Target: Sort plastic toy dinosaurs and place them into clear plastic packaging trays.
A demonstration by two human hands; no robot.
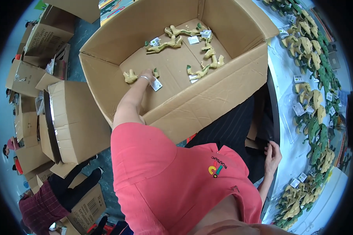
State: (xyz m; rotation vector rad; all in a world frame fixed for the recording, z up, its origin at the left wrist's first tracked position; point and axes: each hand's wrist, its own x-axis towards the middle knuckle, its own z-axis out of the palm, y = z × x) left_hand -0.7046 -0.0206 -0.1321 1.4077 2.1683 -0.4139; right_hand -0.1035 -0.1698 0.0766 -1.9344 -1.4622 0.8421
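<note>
My left hand (147, 74) reaches down into a large open cardboard box (219, 88), its fingers closed round a tan and green toy dinosaur (130, 76). A white tag (156, 84) hangs out beside the fingers, and the hand hides the toy's middle. Several more such toys lie on the box floor: one tan toy dinosaur (164, 45) near the far side, others along the right wall, one with open jaws (209, 50). At the right, my right hand (273, 156) has its fingers curled over the dark table edge (275, 113).
Piles of tagged green and tan toy dinosaurs (307, 51) lie along the white table (288, 129) at my right. An open carton (78, 121) stands left of the box, with more stacked cartons (29, 78) beyond. A person in a plaid top (43, 203) is at the lower left.
</note>
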